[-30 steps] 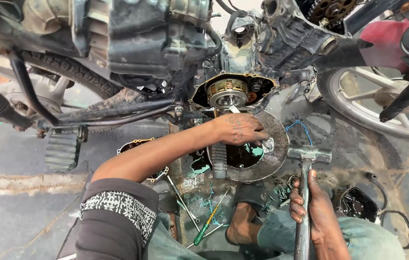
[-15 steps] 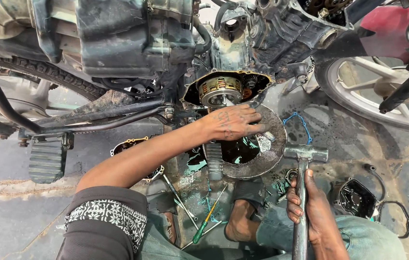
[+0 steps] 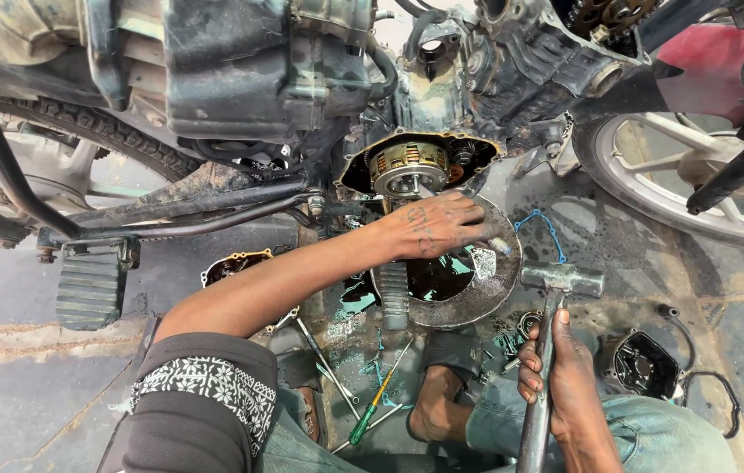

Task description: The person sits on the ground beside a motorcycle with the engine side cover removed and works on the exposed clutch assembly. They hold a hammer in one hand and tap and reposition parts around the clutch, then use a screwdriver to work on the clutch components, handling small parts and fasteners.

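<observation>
My left hand (image 3: pixel 437 226) reaches forward to the open side of a motorcycle engine and grips a thin metal tool (image 3: pixel 466 221) whose far end points at the round clutch assembly (image 3: pixel 407 166) in the opening. My right hand (image 3: pixel 557 368) holds a steel hammer (image 3: pixel 560 278) upright by its handle, its head level with the rim of a round metal oil pan (image 3: pixel 477 302). That pan lies on the ground just under my left hand and holds dark oil.
A motorcycle stands over me, with its footrest (image 3: pixel 90 285) at the left and a spoked wheel (image 3: pixel 678 166) at the right. Screwdrivers (image 3: pixel 372 403) and small parts litter the wet ground. Two engine covers (image 3: pixel 643 363) lie nearby. My sandalled foot (image 3: pixel 433 394) rests beside the pan.
The view has dropped slightly, so the engine sits lower in frame. My left hand stays at the clutch opening, and the hammer remains upright in my right hand.
</observation>
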